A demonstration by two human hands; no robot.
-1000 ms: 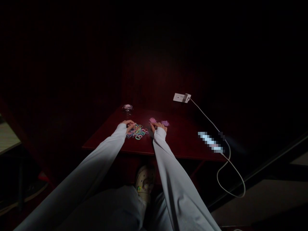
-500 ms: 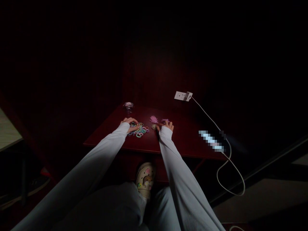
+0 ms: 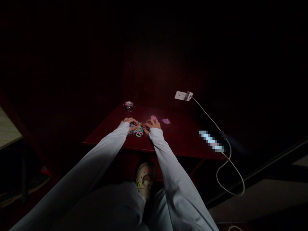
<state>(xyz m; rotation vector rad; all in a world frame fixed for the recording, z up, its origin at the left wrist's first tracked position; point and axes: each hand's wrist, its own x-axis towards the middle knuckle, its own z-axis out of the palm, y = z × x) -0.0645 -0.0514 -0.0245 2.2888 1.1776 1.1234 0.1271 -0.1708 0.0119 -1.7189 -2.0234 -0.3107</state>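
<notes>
A loose pile of small multicoloured elastic hair ties (image 3: 139, 134) lies on the dark red table between my hands. My left hand (image 3: 130, 122) rests at the pile's left side, its thumb and fingers apart over the hair ties. At the right side, my right hand (image 3: 151, 124) reaches in with fingers spread, the tips touching the pile's edge. Just beyond my right hand is a pink heap of hair ties (image 3: 153, 117), partly covered by the fingers. A purple heap (image 3: 166, 121) sits farther right. The yellowish heap is hidden behind my right hand.
A clear round jar (image 3: 128, 106) stands at the table's back left. A glowing, blurred-out device (image 3: 211, 141) lies at the right, its white cable (image 3: 243, 183) looping to a wall socket (image 3: 181, 95). Below the table's front edge (image 3: 139, 150) is a clog (image 3: 144, 181).
My right hand has moved left from the purple heap to the multicoloured pile, uncovering the purple heap and covering the yellowish one. My left hand has stayed at the pile.
</notes>
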